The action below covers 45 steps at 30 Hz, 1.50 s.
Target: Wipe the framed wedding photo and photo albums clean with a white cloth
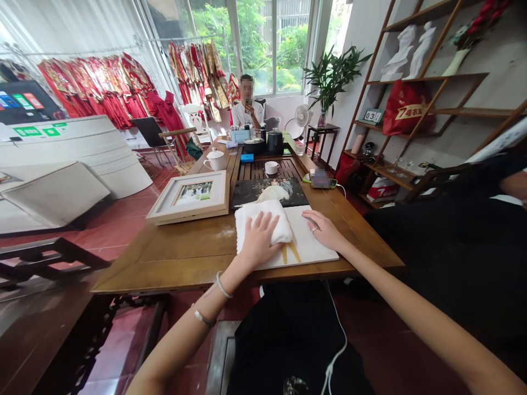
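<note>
A white folded towel (280,219) lies on a flat white board (317,249) at the near side of the wooden table. My left hand (257,241) rests palm down on the towel with its fingers spread. Two yellow-gold strips (291,253) show on the board just below the towel's edge. My right hand (324,229) lies over the right part of the board, fingers stretched out and holding nothing. Behind the board, a dark picture panel (248,191) shows a figure in a pale dress.
Left of the panel lies a light picture frame (164,207) with a photo. Farther back stand a white lidded mug (215,159), a white cup (271,168) and a black pot (274,142). A person (246,112) sits at the far end; another person's dark clothing (444,247) is at right.
</note>
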{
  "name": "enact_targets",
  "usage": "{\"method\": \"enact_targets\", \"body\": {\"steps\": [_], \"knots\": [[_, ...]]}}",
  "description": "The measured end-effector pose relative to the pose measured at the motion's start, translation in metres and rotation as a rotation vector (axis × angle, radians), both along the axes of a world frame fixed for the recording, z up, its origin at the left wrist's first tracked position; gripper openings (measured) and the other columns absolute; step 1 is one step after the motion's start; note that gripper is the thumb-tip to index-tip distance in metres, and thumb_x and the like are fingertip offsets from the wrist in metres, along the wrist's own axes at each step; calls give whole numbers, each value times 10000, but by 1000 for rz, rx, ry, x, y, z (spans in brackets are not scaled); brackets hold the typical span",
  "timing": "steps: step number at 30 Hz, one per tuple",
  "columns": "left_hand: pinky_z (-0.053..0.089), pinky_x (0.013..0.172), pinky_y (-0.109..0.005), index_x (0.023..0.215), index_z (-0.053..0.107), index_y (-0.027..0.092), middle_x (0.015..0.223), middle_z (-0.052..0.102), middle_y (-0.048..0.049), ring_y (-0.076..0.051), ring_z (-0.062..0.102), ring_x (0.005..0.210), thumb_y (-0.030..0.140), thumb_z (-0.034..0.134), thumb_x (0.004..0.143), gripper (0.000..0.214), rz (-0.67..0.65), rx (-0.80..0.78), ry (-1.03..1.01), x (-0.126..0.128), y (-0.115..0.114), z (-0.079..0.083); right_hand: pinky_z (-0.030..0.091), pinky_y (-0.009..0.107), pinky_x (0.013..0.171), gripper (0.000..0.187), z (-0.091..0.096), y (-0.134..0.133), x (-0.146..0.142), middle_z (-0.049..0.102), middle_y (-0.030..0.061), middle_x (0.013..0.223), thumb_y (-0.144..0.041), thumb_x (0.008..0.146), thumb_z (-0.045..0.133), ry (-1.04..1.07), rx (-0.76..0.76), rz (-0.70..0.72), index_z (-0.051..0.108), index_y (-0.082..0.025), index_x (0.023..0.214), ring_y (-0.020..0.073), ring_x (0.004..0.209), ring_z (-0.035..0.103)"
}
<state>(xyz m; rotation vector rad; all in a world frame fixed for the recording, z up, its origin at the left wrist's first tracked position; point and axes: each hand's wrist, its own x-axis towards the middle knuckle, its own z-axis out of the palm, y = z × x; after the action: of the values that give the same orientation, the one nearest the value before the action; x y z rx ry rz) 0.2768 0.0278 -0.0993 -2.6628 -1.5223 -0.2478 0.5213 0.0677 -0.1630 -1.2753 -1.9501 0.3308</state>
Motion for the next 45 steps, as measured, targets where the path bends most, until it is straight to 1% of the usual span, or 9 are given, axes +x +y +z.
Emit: {"method": "enact_targets", "body": {"steps": [6,10,14,19,24,28,36,41,45], "knots": [[188,1123,-575,1479,280,201,1540,289,-114,-347,200,1426,468,578,829,763,-63,15,-21,-8,-63,-4,383,483,1074,354,1,-1,-1,603,118,1261,-175,852,432,-5,-12,-13,634,-191,1142,251,1196,545],[180,1127,-569,1481,281,203,1537,296,-119,-345,201,1426,649,518,817,834,-147,58,-68,-14,-79,-10,378,491,1076,349,1,-1,-2,603,130,1260,-184,854,427,-15,-13,-16,636,-175,1133,256,1197,544],[242,1115,-541,1453,346,201,1504,359,-129,-331,267,1406,686,541,786,847,-156,5,-66,-13,-59,-3,394,489,1062,335,-1,0,-1,615,116,1243,-187,854,436,-15,12,-11,644,-196,1117,252,1184,554],[259,1098,-552,1446,349,209,1507,349,-140,-328,275,1404,643,548,811,794,-120,-32,-24,-2,-8,6,394,489,1063,344,-2,1,-1,622,109,1231,-183,855,434,-10,33,-1,643,-207,1127,249,1182,554],[261,1090,-555,1440,346,201,1500,366,-129,-328,295,1391,627,546,818,780,-97,-4,-25,16,42,1,388,493,1069,369,-4,2,-1,625,99,1228,-163,833,449,14,31,0,645,-226,1139,254,1181,555],[249,1082,-580,1402,405,203,1446,437,-137,-348,320,1365,637,565,794,764,-118,54,-22,35,53,-6,390,495,1066,369,-4,3,0,629,97,1219,-164,828,454,15,24,4,643,-229,1138,257,1170,561],[263,1090,-578,1399,410,223,1441,451,-107,-315,298,1384,492,505,900,575,-202,47,-1,38,8,-4,417,480,1028,349,-1,3,-1,628,106,1214,-178,846,436,19,31,27,640,-219,1127,256,1152,562],[252,1100,-595,1432,363,227,1474,410,-104,-322,263,1404,503,530,884,636,-271,18,22,29,-45,-2,407,478,1038,463,-3,3,3,619,99,1238,-97,747,454,34,15,56,635,-218,1156,257,1186,545],[258,1105,-587,1446,340,235,1492,389,-90,-324,257,1406,562,536,858,700,-280,14,0,27,-73,-2,400,494,1045,409,-5,4,4,621,108,1242,-126,767,465,48,19,56,645,-219,1121,255,1179,558]]}}
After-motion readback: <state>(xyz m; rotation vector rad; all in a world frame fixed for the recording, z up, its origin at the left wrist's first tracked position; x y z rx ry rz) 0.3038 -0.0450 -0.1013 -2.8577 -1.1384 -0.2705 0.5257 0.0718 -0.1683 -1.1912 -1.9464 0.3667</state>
